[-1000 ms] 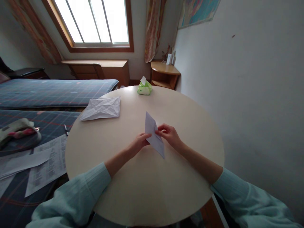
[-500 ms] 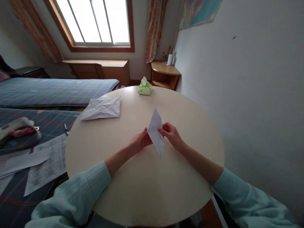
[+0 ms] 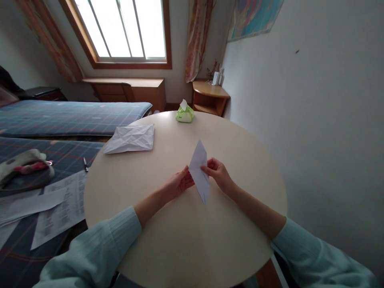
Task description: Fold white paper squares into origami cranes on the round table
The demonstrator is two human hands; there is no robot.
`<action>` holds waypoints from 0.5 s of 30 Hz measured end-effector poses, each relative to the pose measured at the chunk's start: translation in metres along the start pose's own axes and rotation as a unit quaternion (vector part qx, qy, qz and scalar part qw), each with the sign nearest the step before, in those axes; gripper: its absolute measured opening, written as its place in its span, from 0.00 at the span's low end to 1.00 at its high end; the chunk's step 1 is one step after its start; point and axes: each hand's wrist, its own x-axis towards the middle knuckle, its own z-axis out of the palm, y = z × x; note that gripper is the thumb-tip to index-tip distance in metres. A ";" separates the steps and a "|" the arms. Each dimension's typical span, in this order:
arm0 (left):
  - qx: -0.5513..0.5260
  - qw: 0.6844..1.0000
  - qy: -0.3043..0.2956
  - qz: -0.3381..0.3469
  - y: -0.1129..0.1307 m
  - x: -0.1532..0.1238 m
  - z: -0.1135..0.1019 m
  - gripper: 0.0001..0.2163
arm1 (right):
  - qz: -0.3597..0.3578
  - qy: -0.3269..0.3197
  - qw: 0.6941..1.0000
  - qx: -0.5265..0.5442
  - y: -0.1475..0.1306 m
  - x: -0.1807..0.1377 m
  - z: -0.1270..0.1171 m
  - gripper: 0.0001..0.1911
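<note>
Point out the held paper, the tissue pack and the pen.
Held paper [image 3: 197, 168]: head view, on the middle of its face, left of the thumb on it.
Tissue pack [image 3: 185, 116]: head view, on its front.
Pen [image 3: 85, 165]: head view, about midway along its length.

You wear pale aqua fabric sleeves; your folded diamond-shaped paper is plain white, your round table cream, the soft tissue pack green and white, the flat fabric mattresses blue plaid.

Left hand uncurled, thumb raised; right hand pinched, forearms angled inward.
</note>
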 end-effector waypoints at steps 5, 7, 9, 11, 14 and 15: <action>0.021 1.000 -0.010 0.012 -0.004 0.004 -0.004 0.21 | 0.006 0.000 1.000 -0.020 -0.002 0.000 0.001 0.19; 0.033 0.999 -0.006 0.019 -0.004 0.003 -0.003 0.20 | 0.008 -0.003 1.000 -0.030 -0.004 -0.001 0.001 0.20; 0.051 0.998 -0.005 0.024 -0.002 0.000 0.000 0.20 | 0.012 -0.007 0.999 -0.035 -0.005 -0.002 0.003 0.21; 0.076 0.997 -0.006 0.030 0.001 -0.005 0.004 0.21 | 0.015 -0.016 0.999 -0.032 -0.005 -0.003 0.004 0.21; 0.125 0.991 0.010 0.052 0.003 -0.011 0.011 0.20 | 0.011 -0.041 0.999 -0.032 -0.005 -0.004 0.006 0.22; 0.143 0.987 0.027 0.063 0.003 -0.012 0.012 0.18 | 0.008 -0.051 0.998 -0.036 -0.004 -0.005 0.007 0.22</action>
